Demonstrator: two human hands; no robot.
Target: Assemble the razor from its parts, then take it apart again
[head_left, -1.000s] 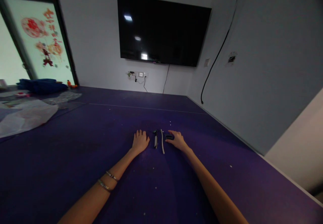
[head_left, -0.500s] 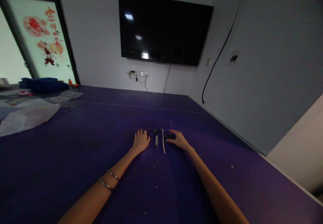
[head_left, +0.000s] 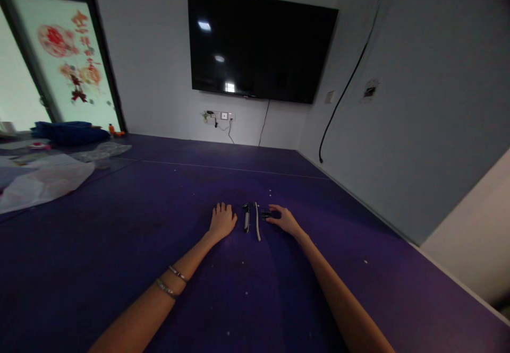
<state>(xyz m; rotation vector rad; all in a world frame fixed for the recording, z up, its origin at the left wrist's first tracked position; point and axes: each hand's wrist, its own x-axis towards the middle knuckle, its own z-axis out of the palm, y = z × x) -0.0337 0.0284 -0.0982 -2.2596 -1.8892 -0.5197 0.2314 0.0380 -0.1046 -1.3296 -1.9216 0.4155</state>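
My left hand (head_left: 223, 222) lies palm down on the purple surface (head_left: 171, 225), its fingers apart and nothing in it. Just to its right is a slim black-and-white piece (head_left: 246, 218) with a short crosswise head, shaped like a razor. Beside that lies a thin, slightly curved pale strip (head_left: 257, 223). A small dark piece (head_left: 265, 214), too small to name, rests to the right of the strip. My right hand (head_left: 283, 219) is at this piece's right edge, thumb and forefinger apart; whether the fingertips touch it I cannot tell.
White sheets (head_left: 48, 180) and clear plastic (head_left: 99, 151) lie at the far left, near a dark blue cloth bundle (head_left: 69, 132). A television (head_left: 261, 45) hangs on the back wall. A black cable (head_left: 346, 87) dangles along the right wall. Small pale specks dot the surface.
My right hand has drawn slightly right, off the small dark piece, which shows more fully now. My left hand stays in place.
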